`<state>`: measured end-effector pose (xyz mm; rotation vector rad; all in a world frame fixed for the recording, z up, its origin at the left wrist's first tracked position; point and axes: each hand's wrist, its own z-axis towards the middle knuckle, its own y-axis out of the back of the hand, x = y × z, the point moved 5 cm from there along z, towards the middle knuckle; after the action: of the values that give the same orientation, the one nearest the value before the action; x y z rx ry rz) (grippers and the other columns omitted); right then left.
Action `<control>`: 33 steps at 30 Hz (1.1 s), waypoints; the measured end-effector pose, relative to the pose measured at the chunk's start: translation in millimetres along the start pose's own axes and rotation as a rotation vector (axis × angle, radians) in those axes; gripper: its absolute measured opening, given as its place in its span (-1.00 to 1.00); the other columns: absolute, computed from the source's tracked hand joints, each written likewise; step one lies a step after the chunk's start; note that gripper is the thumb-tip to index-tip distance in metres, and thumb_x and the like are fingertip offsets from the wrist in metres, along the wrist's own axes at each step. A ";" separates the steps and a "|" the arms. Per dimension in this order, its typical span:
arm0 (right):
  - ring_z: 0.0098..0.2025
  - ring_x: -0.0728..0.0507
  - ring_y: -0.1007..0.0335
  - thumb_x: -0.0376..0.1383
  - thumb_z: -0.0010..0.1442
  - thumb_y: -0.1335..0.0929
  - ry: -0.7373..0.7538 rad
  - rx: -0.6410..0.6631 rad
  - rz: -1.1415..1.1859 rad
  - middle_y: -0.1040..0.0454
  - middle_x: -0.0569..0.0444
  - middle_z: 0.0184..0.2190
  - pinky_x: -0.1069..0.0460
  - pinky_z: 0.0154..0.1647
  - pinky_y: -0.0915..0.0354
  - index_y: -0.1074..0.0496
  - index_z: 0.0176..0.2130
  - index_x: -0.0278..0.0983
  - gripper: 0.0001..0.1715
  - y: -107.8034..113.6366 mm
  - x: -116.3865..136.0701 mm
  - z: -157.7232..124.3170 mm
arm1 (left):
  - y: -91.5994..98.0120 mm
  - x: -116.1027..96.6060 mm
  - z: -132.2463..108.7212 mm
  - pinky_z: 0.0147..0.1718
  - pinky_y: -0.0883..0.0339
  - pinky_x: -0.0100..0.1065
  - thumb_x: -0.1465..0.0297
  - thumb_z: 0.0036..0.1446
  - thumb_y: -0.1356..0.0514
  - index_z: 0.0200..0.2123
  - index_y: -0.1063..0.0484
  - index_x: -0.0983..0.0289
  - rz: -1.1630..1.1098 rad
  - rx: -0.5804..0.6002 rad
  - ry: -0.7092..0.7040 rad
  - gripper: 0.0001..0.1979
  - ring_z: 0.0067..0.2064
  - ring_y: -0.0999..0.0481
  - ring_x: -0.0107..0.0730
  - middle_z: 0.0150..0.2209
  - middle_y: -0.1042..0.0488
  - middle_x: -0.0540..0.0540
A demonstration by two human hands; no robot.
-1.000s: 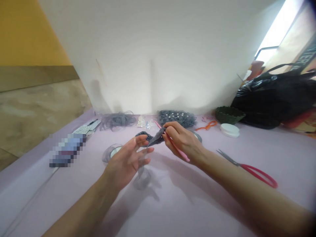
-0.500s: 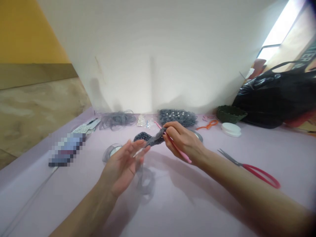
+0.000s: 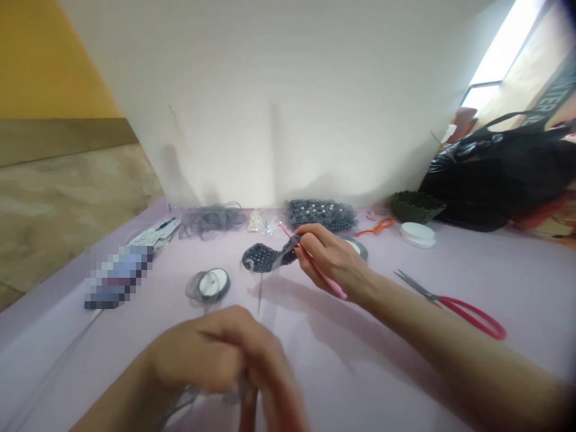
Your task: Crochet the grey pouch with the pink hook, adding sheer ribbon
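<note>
My right hand is closed around a pink crochet hook and also pinches the end of a dark grey crocheted piece. The piece extends left from those fingers, above the table. A sheer grey ribbon runs down from it, fairly straight, to my left hand. That hand is low and close to the camera, blurred by motion, with its fingers bent downward around the ribbon. Its fingertips are partly hidden. Loose ribbon shows beneath the palm.
A ribbon spool lies left of the piece. Red-handled scissors rest at the right. Along the back are a ribbon heap, small beads, a beaded grey crocheted item, white discs and a dark green bowl-shaped item. A phone lies left.
My left hand has moved from beside the crocheted piece down toward the camera, drawing the ribbon with it. The spool now shows fully. My right hand has hardly moved.
</note>
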<state>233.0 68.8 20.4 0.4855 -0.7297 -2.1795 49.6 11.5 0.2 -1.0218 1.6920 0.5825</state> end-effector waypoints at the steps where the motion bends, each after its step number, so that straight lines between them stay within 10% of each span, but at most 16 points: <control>1: -0.28 -0.09 -0.42 -0.41 0.31 -0.22 -0.010 -0.027 -0.011 -0.44 -0.10 -0.24 0.04 -0.39 -0.40 -0.24 -0.33 -0.27 -0.86 2.5 0.2 0.5 | -6.1 4.1 2.8 -0.56 -0.42 -0.32 0.09 -0.16 -0.41 -0.37 -0.60 0.29 0.065 0.092 0.041 -0.61 -0.38 -0.58 -0.10 -0.39 -0.58 0.19; 3: -0.30 -0.08 -0.41 -0.41 0.30 -0.24 -0.024 -0.072 -0.032 -0.45 -0.07 -0.24 0.06 -0.39 -0.39 -0.24 -0.34 -0.27 -0.86 6.7 0.8 1.3 | -9.4 15.4 9.5 -0.52 -0.37 -0.39 0.06 0.13 -0.19 -0.20 -0.59 0.26 0.321 0.169 0.059 -0.60 -0.38 -0.56 -0.26 -0.31 -0.57 0.15; 8: -0.24 -0.11 -0.44 -0.42 0.30 -0.23 -0.007 -0.061 -0.016 -0.45 -0.10 -0.25 0.02 -0.33 -0.44 -0.24 -0.35 -0.27 -0.84 5.1 1.5 1.1 | 26.5 13.1 8.0 -0.45 -0.22 -0.41 0.21 0.08 -0.28 0.17 -0.37 0.14 0.660 -0.578 -0.254 -0.44 -0.50 -0.39 -0.40 -0.37 -0.50 0.02; 13: -0.11 -0.17 -0.45 -0.42 0.32 -0.21 0.004 0.020 0.052 -0.43 -0.10 -0.27 -0.03 -0.22 -0.47 -0.22 -0.35 -0.26 -0.83 -3.9 3.9 -0.8 | 26.6 -8.0 -0.9 -0.46 -0.23 -0.43 0.35 -0.01 -0.35 0.30 -0.14 0.04 0.491 -0.877 -0.505 -0.19 -0.51 -0.29 -0.50 -0.22 -0.43 0.00; 20: -0.15 -0.12 -0.43 -0.40 0.33 -0.20 -0.003 0.042 0.128 -0.41 -0.07 -0.27 0.04 -0.34 -0.45 -0.21 -0.29 -0.26 -0.89 -8.5 14.0 -5.7 | 24.2 -15.4 36.9 -0.29 -0.37 -0.50 0.38 -0.03 -0.36 0.30 -0.09 0.06 -0.037 -0.706 -0.648 -0.16 -0.32 -0.43 -0.56 -0.03 -0.41 0.07; 24: -0.14 -0.13 -0.42 -0.40 0.34 -0.19 -0.021 0.076 0.164 -0.40 -0.08 -0.25 0.01 -0.30 -0.46 -0.20 -0.29 -0.26 -0.88 -11.4 11.3 -6.8 | 34.4 -18.5 35.8 -0.35 -0.35 -0.54 0.36 0.03 -0.34 0.08 -0.41 0.21 -0.042 -0.633 -0.617 -0.49 -0.29 -0.48 -0.49 -0.20 -0.53 0.10; 30: -0.13 -0.16 -0.43 -0.41 0.33 -0.19 -0.002 0.049 0.162 -0.38 -0.05 -0.33 0.00 -0.29 -0.46 -0.20 -0.31 -0.25 -0.86 -7.8 6.7 -2.8 | 72.9 -7.5 8.4 -0.73 -0.08 -0.54 0.14 0.14 -0.22 -0.16 -0.60 0.25 0.118 -0.212 -0.270 -0.65 -0.57 -0.39 -0.49 -0.34 -0.55 0.17; 33: -0.14 -0.17 -0.43 -0.41 0.32 -0.19 -0.008 0.048 0.156 -0.38 -0.03 -0.35 0.00 -0.31 -0.45 -0.20 -0.33 -0.24 -0.84 -7.4 6.2 -2.6 | 82.9 9.5 -6.4 -0.27 -0.44 -0.37 0.21 0.10 -0.28 -0.14 -0.62 0.18 0.426 -0.109 -0.044 -0.71 -0.22 -0.57 -0.17 -0.18 -0.58 0.21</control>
<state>226.4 67.1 13.0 0.4301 -0.7988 -2.0239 -25.0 46.3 -14.4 -0.7156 1.8662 0.9742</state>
